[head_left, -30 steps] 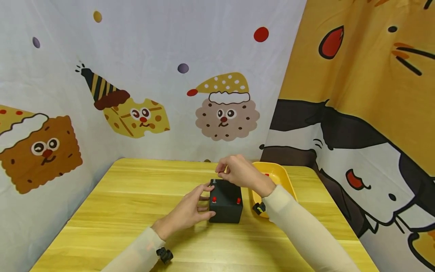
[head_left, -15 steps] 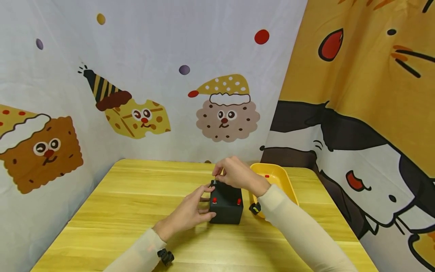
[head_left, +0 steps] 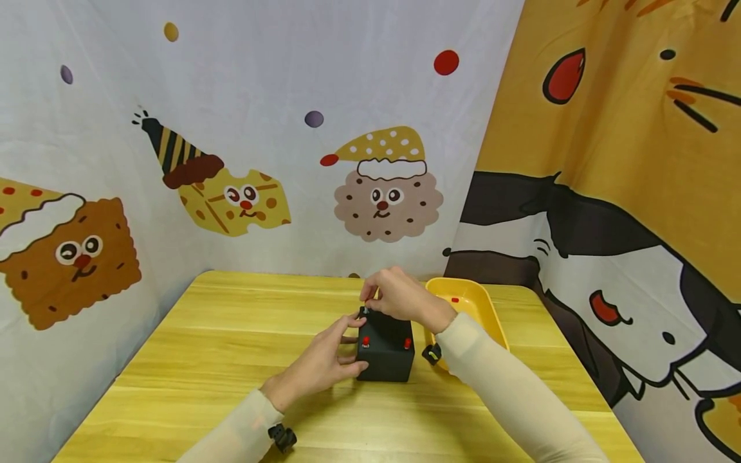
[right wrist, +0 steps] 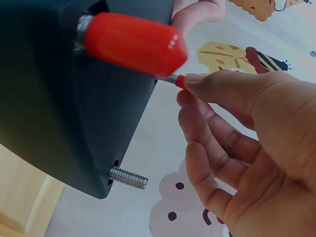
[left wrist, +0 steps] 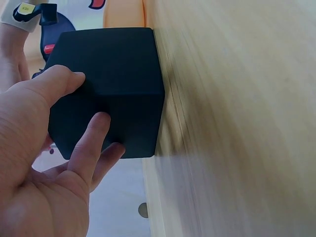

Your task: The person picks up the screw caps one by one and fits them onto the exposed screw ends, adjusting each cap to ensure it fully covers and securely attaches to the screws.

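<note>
The right hand (head_left: pixel 401 296) is pinching a red cap (right wrist: pixel 181 82), likely fitting it and needing to push down the bolt (right wrist: pixel 169 79) next; the left hand (head_left: pixel 324 357) is gripping the black box (head_left: pixel 384 365) on the bench (head_left: pixel 243 315).

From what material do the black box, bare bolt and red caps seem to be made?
Black box: probably matte plastic, from its even, dull faces.
Bare bolt: metal, by its bright silvery threads.
Red caps: smooth plastic or rubber, unclear which; one shows glossy highlights.
</note>
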Demonstrator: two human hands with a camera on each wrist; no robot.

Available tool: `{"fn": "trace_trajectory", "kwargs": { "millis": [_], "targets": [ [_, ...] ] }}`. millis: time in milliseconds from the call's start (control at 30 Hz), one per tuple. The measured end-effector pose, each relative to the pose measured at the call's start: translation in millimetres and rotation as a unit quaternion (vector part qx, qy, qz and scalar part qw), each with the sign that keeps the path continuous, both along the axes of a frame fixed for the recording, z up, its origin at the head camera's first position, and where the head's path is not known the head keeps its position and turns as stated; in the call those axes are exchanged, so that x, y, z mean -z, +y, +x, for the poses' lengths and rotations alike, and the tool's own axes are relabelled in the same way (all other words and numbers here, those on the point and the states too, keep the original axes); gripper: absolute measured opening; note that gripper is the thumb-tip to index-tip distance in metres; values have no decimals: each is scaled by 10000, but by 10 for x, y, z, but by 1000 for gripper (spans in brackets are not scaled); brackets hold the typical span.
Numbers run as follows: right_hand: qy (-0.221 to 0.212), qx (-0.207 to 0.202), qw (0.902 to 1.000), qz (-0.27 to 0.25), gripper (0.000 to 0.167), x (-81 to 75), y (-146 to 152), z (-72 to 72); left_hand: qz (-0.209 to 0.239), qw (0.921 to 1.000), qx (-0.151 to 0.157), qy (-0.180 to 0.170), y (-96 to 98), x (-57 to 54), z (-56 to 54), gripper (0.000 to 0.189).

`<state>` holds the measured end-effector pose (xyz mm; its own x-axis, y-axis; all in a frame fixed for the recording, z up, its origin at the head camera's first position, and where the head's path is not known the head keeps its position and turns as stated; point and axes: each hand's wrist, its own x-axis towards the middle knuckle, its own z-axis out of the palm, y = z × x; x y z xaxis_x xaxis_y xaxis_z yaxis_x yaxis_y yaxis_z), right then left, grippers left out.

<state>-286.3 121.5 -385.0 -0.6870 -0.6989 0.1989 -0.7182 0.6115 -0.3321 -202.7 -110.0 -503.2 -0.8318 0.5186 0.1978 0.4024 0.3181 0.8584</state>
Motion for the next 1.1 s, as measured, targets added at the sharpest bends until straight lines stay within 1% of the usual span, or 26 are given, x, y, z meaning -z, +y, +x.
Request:
{"fn": "trace_trajectory", "kwargs": {
  "millis": [333,700,867,1100],
  "targets": [
    [-45,-18,9998,203,5,-25,-20,-20,23,10000,-7,-38,2,-15,-3,71],
    [-181,140,9977,638,4,-75,-81,6,50,10000,21,-83,3,-3,3,72],
    [-156,137,9966,803,5,-89,-99,11,50,10000,35,-60,3,-3,9,73],
    [-256,168,9950,955,8,-121,-130,4,19,9999,34,-93,3,1,11,70]
  ]
}}
